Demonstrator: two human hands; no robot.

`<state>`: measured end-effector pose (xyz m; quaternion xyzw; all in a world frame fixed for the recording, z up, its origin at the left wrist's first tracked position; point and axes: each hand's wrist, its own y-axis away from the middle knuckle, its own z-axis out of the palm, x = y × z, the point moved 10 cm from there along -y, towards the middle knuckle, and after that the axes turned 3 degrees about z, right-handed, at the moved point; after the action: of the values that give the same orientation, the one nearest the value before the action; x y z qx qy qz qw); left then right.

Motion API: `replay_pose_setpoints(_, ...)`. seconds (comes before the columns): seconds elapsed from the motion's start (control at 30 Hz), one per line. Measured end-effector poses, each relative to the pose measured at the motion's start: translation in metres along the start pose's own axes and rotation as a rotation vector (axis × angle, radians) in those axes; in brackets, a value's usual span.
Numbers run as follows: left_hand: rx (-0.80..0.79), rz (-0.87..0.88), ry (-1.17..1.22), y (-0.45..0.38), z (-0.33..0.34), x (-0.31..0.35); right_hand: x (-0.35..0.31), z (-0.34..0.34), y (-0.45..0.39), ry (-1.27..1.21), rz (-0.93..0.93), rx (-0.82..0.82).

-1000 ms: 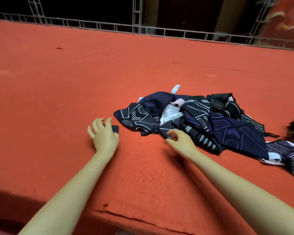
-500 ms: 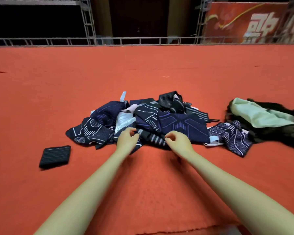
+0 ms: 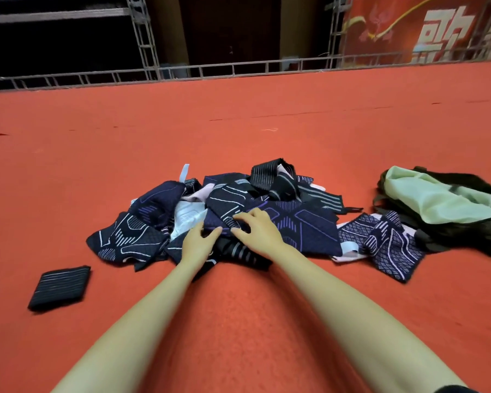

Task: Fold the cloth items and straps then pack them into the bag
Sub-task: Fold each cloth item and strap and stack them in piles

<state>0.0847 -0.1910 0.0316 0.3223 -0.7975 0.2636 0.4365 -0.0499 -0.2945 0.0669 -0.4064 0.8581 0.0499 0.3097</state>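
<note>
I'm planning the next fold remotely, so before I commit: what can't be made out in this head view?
- Pile: how many cloth pieces; they overlap, and both hands cover the middle.
- Left hand: its fingertips are tucked into the cloth, so any grip is unclear.
- Right hand: fingers spread on top; a pinch cannot be confirmed.
- Bag: cut off by the right edge, and its inside is hidden by the green lining.
</note>
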Motion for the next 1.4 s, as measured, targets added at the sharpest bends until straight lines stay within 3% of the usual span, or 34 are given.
replay_pose_setpoints(0.2,-0.041,-0.003,0.341,0.004,-0.001,0.001,0.007,0.007,-0.002,0.014,-0.029,-0.011)
replay_pose_setpoints(0.37,-0.024,-0.210,0.497,0.017,-0.002,-0.031,-0.017,0.015,0.004,0.169,-0.167,0.040)
replay_pose_setpoints(0.53,0.022,0.005,0.254,0.020,-0.033,0.023,-0.010,0.007,-0.008,0.028,-0.128,0.048)
replay_pose_setpoints(0.7,0.111,0.182,0.404,0.025,-0.067,0.100,-0.004,-0.035,-0.024,-0.287,-0.004,0.093)
replay_pose_setpoints(0.83,0.189,0.248,0.481,0.024,-0.088,0.143,-0.032,-0.082,-0.009,-0.452,-0.027,0.202)
replay_pose_setpoints(0.9,0.195,0.208,0.438,0.021,-0.087,0.144,-0.048,-0.096,0.005,-0.530,-0.060,0.215)
replay_pose_setpoints(1.0,0.118,0.085,0.319,0.030,-0.068,0.130,-0.058,-0.086,0.025,-0.552,-0.065,0.091)
replay_pose_setpoints(1.2,0.112,-0.152,0.113,0.078,-0.068,0.052,-0.016,-0.008,0.056,-0.267,0.054,-0.210)
replay_pose_setpoints(1.4,0.003,-0.268,0.047,0.079,-0.063,0.014,-0.012,0.013,0.060,-0.174,0.020,-0.089)
